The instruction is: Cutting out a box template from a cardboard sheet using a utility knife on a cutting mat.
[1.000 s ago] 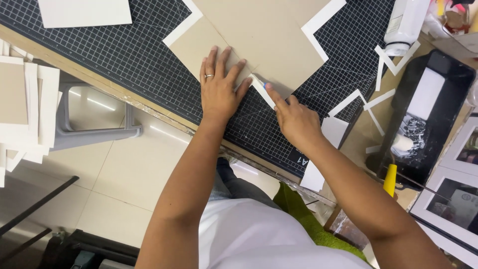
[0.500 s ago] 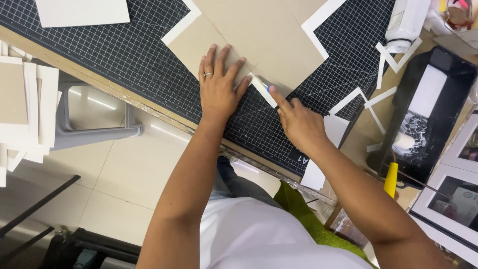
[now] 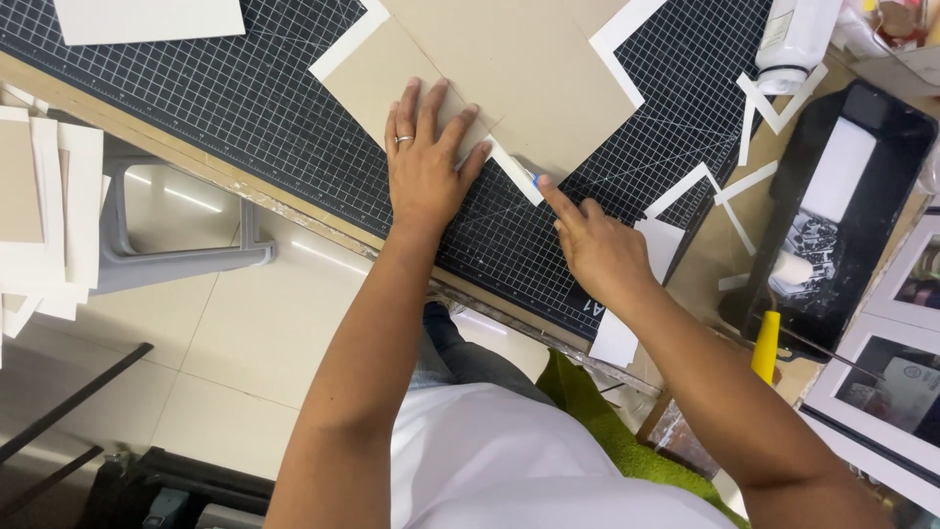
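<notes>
Left hand [image 3: 423, 162] lies flat, fingers spread, pressing the tan cardboard sheet [image 3: 509, 69] onto the black gridded cutting mat [image 3: 245, 98]. Right hand [image 3: 599, 250] is curled, index finger extended to the sheet's white-bordered edge; whether it holds anything cannot be told.

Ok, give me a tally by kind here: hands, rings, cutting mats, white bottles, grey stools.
Hands: 2 (left hand, right hand)
Ring: 1
Cutting mat: 1
White bottle: 1
Grey stool: 1
Total: 6

The right hand [image 3: 599, 250] has slid slightly right along the board [image 3: 548, 88].
</notes>
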